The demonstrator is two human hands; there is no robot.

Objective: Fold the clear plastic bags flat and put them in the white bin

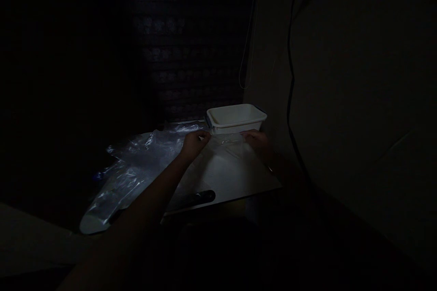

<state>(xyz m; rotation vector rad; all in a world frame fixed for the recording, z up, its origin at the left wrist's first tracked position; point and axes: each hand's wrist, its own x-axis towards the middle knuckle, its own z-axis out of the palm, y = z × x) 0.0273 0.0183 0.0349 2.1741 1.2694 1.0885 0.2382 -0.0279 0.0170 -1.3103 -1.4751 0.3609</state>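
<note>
A clear plastic bag (227, 142) is stretched between my two hands, above a pale board (235, 175). My left hand (195, 143) pinches its left top corner between thumb and fingers. At the opposite corner, my right hand (257, 141) grips the edge with its fingertips. The bag looks flat, and I cannot make out anything inside it. Just behind it stands a white plastic tub (235, 126) with dark handles at its ends. A heap of crumpled clear plastic (150, 148) lies to the left of my left hand.
The room is very dark. Near the board's front edge is a dark elongated slot or handle (196, 198); which one is unclear. A black cable (290, 86) hangs along the wall on the right. A thin looped cord (244, 82) hangs behind the tub.
</note>
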